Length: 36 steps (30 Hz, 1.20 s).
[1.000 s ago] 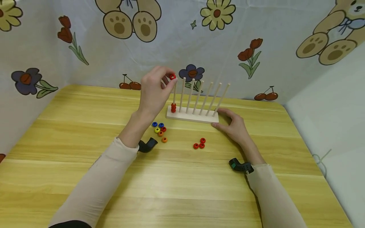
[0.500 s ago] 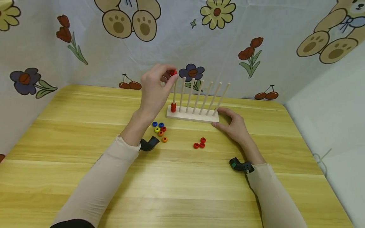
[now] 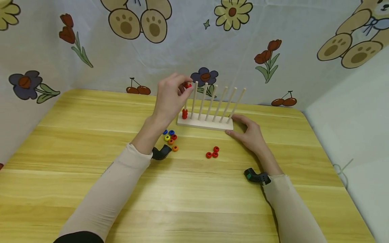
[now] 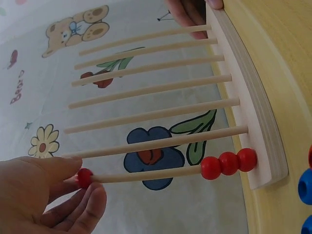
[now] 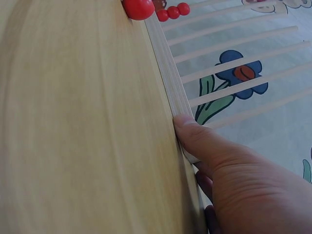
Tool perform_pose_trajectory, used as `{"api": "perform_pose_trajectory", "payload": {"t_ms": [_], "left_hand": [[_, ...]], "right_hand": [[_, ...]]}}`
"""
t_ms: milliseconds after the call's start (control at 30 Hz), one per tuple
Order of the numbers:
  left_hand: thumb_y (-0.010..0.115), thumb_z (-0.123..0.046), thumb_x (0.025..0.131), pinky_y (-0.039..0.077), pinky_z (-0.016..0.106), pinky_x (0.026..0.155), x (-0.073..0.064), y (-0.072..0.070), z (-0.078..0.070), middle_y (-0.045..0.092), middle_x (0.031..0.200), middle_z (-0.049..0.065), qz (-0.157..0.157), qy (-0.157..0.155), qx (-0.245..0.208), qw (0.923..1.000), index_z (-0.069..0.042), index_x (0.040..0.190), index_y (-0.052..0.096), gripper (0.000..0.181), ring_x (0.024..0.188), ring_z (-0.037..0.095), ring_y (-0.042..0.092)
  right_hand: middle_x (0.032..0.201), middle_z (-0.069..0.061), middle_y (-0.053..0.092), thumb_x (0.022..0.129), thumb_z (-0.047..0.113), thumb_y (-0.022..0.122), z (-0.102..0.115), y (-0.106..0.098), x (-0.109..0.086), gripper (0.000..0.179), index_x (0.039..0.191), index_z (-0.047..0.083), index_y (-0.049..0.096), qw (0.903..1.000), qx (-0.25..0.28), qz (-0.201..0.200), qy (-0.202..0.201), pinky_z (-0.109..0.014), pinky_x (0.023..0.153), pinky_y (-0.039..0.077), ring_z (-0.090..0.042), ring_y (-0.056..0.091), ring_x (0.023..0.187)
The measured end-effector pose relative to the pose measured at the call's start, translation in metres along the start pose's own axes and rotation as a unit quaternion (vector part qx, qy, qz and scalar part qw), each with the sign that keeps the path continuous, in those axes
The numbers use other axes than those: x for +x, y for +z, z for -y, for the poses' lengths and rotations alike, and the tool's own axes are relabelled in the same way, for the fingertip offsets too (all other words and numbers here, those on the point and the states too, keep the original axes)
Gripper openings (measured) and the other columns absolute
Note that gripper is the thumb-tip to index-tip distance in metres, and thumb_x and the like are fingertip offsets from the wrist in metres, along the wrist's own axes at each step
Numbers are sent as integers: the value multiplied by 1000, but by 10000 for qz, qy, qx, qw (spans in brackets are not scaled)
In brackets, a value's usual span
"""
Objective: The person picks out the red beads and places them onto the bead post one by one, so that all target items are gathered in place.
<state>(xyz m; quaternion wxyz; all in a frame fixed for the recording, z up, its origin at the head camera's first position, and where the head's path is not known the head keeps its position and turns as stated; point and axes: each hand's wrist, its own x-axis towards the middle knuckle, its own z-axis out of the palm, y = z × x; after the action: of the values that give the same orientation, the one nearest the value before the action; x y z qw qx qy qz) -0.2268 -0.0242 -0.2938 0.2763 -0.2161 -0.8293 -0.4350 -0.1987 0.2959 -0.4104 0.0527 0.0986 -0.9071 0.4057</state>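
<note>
My left hand (image 3: 172, 98) pinches a red bead (image 4: 85, 178) between thumb and fingers, right at the tip of the leftmost peg (image 4: 146, 174). Lower on that same peg, three red beads (image 4: 228, 163) are stacked against the pale wooden base (image 3: 206, 125). Several bare pegs rise in a row along the rest of the base. At its right end, my right hand (image 3: 247, 133) grips the base, the thumb along the front edge (image 5: 195, 134) and the fingers behind, partly hidden in the right wrist view.
Loose blue, yellow, orange and red beads (image 3: 171, 142) lie on the wood-grain table (image 3: 188, 199) near my left wrist. Three more red beads (image 3: 215, 155) sit in front of the base. Behind the table hangs a printed cloth (image 3: 170, 60).
My left hand first rises a little, then shifts right and down, bringing the red bead to the top of the leftmost peg. The right hand keeps its grip on the base.
</note>
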Motion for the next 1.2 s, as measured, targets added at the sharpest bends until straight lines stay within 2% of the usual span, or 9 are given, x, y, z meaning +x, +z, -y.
{"api": "perform_pose_trajectory", "payload": {"t_ms": [133, 233, 333, 467, 567, 733, 900, 1100, 1200], "left_hand": [[79, -20, 97, 47, 33, 70, -3, -1, 1, 70, 104, 13, -231, 55, 144, 9996, -4, 117, 78, 26, 76, 26, 60], [81, -20, 95, 42, 33, 69, -7, -2, 2, 69, 101, 13, -599, 440, 47, 9972, -4, 111, 78, 23, 73, 27, 56], [80, -15, 95, 41, 32, 66, -14, 1, 3, 68, 93, 13, -655, 853, -166, 9941, -2, 105, 78, 16, 69, 26, 54], [80, -13, 94, 40, 29, 61, -31, 9, 3, 68, 88, 10, -45, 1092, -297, 9936, -3, 101, 78, 12, 64, 24, 54], [80, -14, 94, 39, 28, 59, -45, 15, 3, 68, 87, 8, 545, 1034, -319, 9926, -4, 100, 78, 12, 64, 21, 53], [80, -14, 94, 45, 27, 60, -61, 24, 6, 68, 85, 5, 1269, 721, -316, 9888, -7, 97, 78, 8, 64, 16, 55], [79, -17, 96, 47, 28, 65, -70, 34, 9, 71, 88, 3, 1961, 470, -104, 9794, -9, 99, 78, 9, 63, 13, 55], [78, -20, 96, 47, 27, 66, -73, 40, 9, 70, 88, -1, 2451, 347, 21, 9689, -12, 99, 78, 8, 65, 11, 54], [79, -23, 97, 48, 27, 68, -76, 42, 7, 71, 90, -2, 2813, 291, 131, 9591, -12, 102, 78, 12, 67, 10, 55]], "right_hand": [[152, -12, 59, 92, 31, 85, -1, 2, 0, 66, 149, 11, 59, 10000, -31, 14, 68, -54, 125, 31, -33, 45, 150], [151, -11, 60, 91, 31, 85, 0, 4, 0, 66, 149, 12, 59, 10000, -42, 1, 72, -52, 125, 32, -32, 46, 149], [151, -13, 60, 91, 31, 85, 0, 5, 0, 67, 149, 11, 59, 10000, -33, 14, 35, -53, 125, 32, -33, 46, 149], [151, -13, 59, 91, 31, 85, 0, 5, -1, 67, 149, 10, 59, 10000, -3, 45, 46, -54, 125, 31, -34, 45, 150], [152, -13, 59, 91, 31, 85, 0, 4, -1, 67, 149, 10, 59, 10000, -48, 40, 42, -55, 124, 32, -35, 45, 150], [150, -13, 60, 91, 30, 85, 0, 2, 0, 66, 148, 10, 59, 10000, -81, 13, 10, -55, 124, 33, -35, 45, 149], [151, -14, 60, 92, 30, 85, 0, 1, 0, 65, 148, 10, 60, 10000, -65, 23, -26, -57, 124, 32, -36, 45, 149], [152, -14, 59, 92, 30, 84, 2, -1, -1, 65, 148, 10, 59, 10000, -40, 13, -27, -57, 124, 31, -37, 45, 149], [151, -15, 59, 92, 30, 84, 3, -1, -1, 65, 148, 10, 59, 10000, -44, 13, -22, -57, 124, 32, -37, 45, 149]]}}
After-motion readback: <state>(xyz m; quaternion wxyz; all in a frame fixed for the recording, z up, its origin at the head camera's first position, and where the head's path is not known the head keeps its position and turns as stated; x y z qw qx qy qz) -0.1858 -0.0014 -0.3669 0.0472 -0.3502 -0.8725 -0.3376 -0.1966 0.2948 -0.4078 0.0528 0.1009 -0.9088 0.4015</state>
